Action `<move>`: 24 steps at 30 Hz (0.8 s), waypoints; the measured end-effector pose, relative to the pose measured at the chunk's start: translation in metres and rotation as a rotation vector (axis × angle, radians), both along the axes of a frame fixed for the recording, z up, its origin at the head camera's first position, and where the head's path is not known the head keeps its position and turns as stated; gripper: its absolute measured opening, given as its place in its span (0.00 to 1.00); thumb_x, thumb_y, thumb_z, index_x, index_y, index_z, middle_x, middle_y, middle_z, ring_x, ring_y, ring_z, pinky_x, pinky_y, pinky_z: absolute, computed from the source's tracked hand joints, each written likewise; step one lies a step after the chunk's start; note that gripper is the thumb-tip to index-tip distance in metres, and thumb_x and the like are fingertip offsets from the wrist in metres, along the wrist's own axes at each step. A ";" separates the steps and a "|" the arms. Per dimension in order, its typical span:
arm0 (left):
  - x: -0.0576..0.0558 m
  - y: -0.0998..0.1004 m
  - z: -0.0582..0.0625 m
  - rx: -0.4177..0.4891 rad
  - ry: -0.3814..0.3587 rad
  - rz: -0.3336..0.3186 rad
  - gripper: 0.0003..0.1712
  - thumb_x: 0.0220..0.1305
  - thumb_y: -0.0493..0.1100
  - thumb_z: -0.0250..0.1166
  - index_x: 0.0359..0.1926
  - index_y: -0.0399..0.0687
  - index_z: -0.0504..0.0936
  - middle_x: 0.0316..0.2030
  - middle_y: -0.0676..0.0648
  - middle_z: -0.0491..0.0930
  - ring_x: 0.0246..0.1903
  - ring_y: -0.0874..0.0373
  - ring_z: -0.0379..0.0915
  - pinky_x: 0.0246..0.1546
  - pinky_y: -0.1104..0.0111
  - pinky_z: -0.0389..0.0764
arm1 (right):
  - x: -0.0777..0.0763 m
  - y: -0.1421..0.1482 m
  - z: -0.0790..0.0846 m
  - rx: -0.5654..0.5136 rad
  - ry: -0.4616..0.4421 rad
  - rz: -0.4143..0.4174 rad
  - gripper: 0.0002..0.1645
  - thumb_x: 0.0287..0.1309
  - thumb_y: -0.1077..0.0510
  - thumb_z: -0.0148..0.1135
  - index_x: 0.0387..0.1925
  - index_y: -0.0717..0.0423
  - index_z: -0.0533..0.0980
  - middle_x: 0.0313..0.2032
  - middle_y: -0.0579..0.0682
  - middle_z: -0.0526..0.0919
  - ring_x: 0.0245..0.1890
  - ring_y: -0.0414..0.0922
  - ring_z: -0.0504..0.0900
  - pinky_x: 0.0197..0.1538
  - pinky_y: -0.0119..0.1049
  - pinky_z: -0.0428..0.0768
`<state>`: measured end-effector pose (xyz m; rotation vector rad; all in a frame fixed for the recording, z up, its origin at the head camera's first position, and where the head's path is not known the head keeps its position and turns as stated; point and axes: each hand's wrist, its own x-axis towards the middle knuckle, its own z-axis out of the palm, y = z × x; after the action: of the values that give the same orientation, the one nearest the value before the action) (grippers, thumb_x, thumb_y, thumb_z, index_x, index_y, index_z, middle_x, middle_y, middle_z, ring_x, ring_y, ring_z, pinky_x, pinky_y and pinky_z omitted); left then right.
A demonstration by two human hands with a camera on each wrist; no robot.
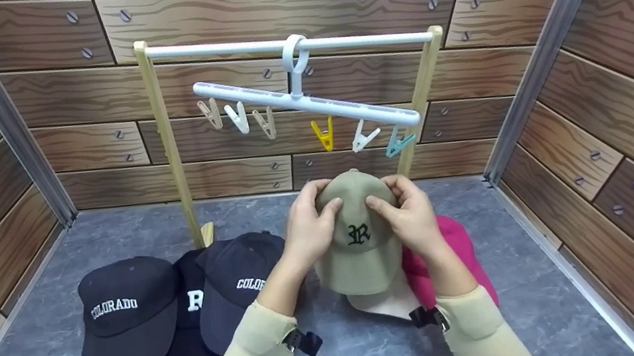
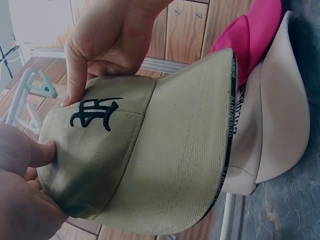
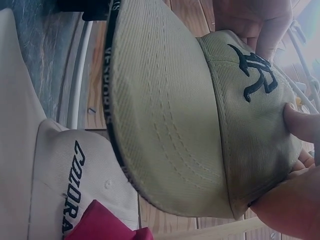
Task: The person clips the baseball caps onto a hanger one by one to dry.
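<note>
An olive-green baseball cap (image 1: 363, 268) with a dark embroidered letter on its front is held up between both hands, its brim pointing down toward the camera. My left hand (image 1: 311, 223) grips the crown's left side, thumb on the front and fingers behind. On the opposite side my right hand (image 1: 414, 215) pinches the crown the same way. The left wrist view shows the cap's brim (image 2: 185, 145) with lettered trim along its edge. Below and behind it lie a pale beige cap (image 3: 95, 170) with dark lettering and a magenta cap (image 1: 462, 251).
A white hanger (image 1: 260, 96) with several coloured clips hangs tilted from the rack's white bar (image 1: 207, 49), just beyond the hands. Dark caps lie at the left, including a COLORADO cap (image 1: 130, 319) and another navy cap (image 1: 243, 264). Wood-patterned walls (image 1: 617, 138) enclose the grey floor.
</note>
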<state>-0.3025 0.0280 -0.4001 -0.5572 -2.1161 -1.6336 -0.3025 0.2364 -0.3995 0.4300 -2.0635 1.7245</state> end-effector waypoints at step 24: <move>-0.010 0.004 0.011 -0.012 0.032 -0.022 0.18 0.78 0.35 0.69 0.64 0.37 0.83 0.56 0.40 0.86 0.55 0.46 0.84 0.59 0.51 0.83 | -0.009 0.005 0.008 0.003 0.039 -0.012 0.16 0.67 0.71 0.75 0.53 0.73 0.80 0.38 0.54 0.88 0.39 0.41 0.87 0.44 0.32 0.85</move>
<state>-0.3121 0.0319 -0.3893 -0.6093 -2.1050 -1.6139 -0.3116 0.2419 -0.3920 0.4475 -2.0381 1.6932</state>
